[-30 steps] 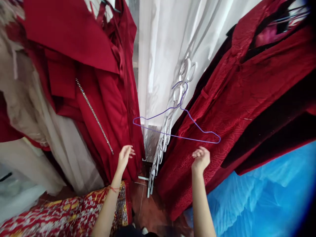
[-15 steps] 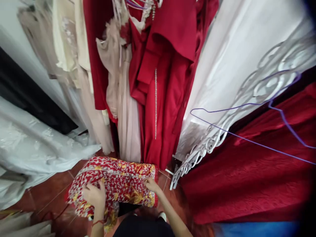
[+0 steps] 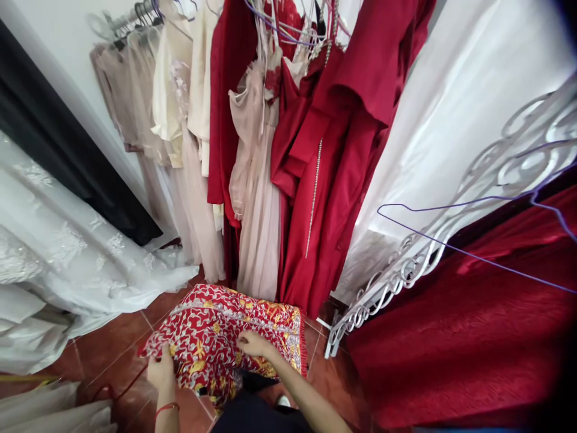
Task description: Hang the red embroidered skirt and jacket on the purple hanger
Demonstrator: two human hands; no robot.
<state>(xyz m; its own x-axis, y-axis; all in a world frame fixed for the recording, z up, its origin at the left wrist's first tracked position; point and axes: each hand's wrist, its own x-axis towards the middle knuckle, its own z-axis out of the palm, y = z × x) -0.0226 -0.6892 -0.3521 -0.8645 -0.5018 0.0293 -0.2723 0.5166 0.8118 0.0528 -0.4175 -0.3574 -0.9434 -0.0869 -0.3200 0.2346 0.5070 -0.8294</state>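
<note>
A red garment (image 3: 216,328) with dense white and gold embroidery and a red fringe along its right edge is spread out low in front of my body, above the tiled floor. My left hand (image 3: 160,365), a red string around its wrist, is closed on the garment's left end, where the cloth bunches at the fingertips. Over the middle of the garment, my right hand (image 3: 253,344) has its fingers bent together against the fabric; the fingertips are partly hidden. Dark clothing on my body covers part of the lower edge.
Red dresses (image 3: 315,198) and beige dresses (image 3: 259,180) hang on a rack ahead. A white lace gown (image 3: 81,240) hangs at left. On the right stand a white scrollwork metal frame (image 3: 406,270), a purple wire hanger (image 3: 433,237) and a red cloth (image 3: 473,337).
My left hand has moved from over the garment to its left end and closed there. My right hand has shifted from near the fringe to the middle. The view has tilted up.
</note>
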